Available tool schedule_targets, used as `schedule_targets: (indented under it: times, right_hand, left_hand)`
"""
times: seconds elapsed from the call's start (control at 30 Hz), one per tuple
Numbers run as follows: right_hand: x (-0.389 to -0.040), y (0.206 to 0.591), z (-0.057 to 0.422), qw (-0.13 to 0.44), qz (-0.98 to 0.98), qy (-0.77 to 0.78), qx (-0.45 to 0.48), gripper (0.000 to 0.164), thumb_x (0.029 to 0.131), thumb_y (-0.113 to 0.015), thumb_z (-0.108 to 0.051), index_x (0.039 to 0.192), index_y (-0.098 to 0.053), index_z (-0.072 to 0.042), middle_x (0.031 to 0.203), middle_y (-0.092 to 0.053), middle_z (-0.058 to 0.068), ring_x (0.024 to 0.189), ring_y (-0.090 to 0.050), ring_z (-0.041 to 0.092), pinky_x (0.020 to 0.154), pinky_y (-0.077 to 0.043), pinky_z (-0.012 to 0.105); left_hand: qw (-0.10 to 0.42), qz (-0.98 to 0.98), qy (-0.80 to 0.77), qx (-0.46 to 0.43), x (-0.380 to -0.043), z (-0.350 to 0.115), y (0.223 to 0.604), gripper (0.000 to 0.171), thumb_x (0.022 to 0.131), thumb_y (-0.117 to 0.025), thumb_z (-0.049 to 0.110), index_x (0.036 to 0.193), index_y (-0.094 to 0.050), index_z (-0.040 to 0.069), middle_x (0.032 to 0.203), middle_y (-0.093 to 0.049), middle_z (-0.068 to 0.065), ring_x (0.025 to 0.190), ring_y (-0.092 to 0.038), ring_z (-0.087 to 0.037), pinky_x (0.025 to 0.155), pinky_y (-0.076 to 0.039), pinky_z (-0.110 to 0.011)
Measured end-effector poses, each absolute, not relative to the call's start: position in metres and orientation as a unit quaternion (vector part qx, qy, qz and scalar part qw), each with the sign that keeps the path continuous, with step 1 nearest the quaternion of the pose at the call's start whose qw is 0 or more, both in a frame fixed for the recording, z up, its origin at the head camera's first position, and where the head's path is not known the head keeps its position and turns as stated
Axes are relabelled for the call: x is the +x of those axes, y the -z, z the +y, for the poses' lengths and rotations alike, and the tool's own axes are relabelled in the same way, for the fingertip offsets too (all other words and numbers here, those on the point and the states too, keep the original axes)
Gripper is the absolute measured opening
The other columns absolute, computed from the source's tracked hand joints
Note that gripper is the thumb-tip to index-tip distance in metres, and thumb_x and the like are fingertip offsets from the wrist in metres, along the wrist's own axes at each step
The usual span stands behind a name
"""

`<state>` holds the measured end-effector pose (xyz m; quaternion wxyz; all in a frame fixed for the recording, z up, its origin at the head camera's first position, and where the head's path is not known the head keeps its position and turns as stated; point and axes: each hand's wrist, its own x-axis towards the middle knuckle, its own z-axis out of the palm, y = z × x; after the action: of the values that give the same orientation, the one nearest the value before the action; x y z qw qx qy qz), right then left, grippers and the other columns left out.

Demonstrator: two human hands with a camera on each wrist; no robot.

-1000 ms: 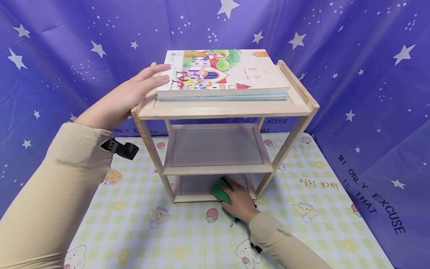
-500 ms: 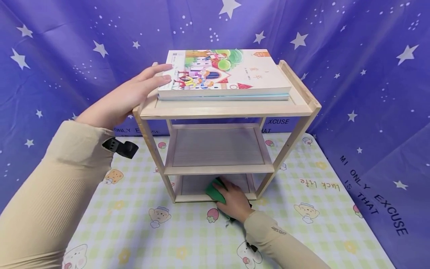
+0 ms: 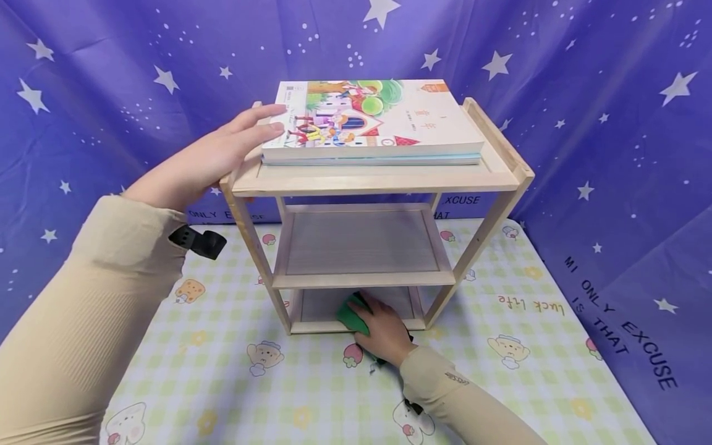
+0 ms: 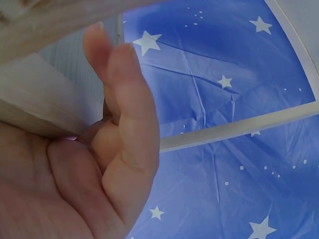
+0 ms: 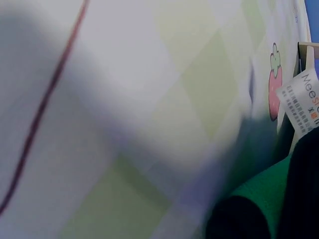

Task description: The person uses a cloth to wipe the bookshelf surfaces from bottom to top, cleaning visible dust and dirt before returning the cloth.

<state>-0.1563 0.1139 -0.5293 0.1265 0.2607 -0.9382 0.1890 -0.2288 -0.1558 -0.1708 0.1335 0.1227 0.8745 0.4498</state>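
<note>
A light wooden three-tier shelf [image 3: 364, 281] stands on the table. My left hand [image 3: 214, 154] grips its upper left side, two fingers lying over the top and touching the left edge of the upper book [image 3: 445, 120]. In the left wrist view, other fingers [image 4: 132, 114] of that hand bend beneath the wooden edge. Down at the bottom tier [image 3: 319, 303], my right hand [image 3: 386, 330] holds a green cloth [image 3: 351, 316] against the board. The right wrist view catches part of the green cloth [image 5: 264, 186], dark shapes and a white printed tag [image 5: 301, 99]. The right fingertips are partly hidden by the cloth.
Another thin book or more [image 3: 367, 161] lies under the upper one on the top tier. The middle tier [image 3: 361, 244] hangs just above my right hand. A checked tablecloth [image 3: 222, 346] covers the table, and a blue starred curtain [image 3: 167, 37] surrounds it.
My right hand and the green cloth have slid left along the bottom tier. The left hand keeps its place on the shelf, and the view has shifted slightly.
</note>
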Motion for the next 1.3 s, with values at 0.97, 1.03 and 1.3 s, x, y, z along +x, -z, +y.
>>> schedule_targets:
  times: [0.97,1.03,1.3]
  right_hand:
    - [-0.162,0.522,0.066,0.055,-0.949,-0.157,0.267,0.058,0.085,-0.072,-0.03,0.141,-0.057,-0.019,0.149,-0.046,0.019,0.12,-0.058,0.035,0.098,-0.05,0.046]
    - [-0.163,0.522,0.063,0.054,-0.949,-0.156,0.267,0.059,0.085,-0.072,-0.03,0.141,-0.057,-0.019,0.15,-0.045,0.019,0.12,-0.058,0.034,0.098,-0.05,0.045]
    - [-0.163,0.521,0.056,0.046,-0.952,-0.154,0.259,0.058,0.085,-0.071,-0.031,0.14,-0.057,-0.02,0.15,-0.045,0.018,0.122,-0.058,0.032,0.1,-0.05,0.043]
  left_hand:
    - [0.129,0.874,-0.452,0.126,-0.228,-0.158,0.172,0.062,0.101,-0.037,0.059,0.157,-0.015,0.044,0.16,0.022,0.025,0.151,0.02,-0.015,0.122,0.007,-0.057]
    - [0.131,0.871,-0.455,0.127,-0.228,-0.158,0.173,0.062,0.101,-0.037,0.059,0.157,-0.016,0.044,0.16,0.022,0.025,0.151,0.02,-0.014,0.122,0.008,-0.056]
    - [0.126,0.873,-0.454,0.124,-0.228,-0.157,0.173,0.061,0.101,-0.037,0.059,0.156,-0.016,0.044,0.16,0.021,0.025,0.152,0.019,-0.015,0.121,0.008,-0.057]
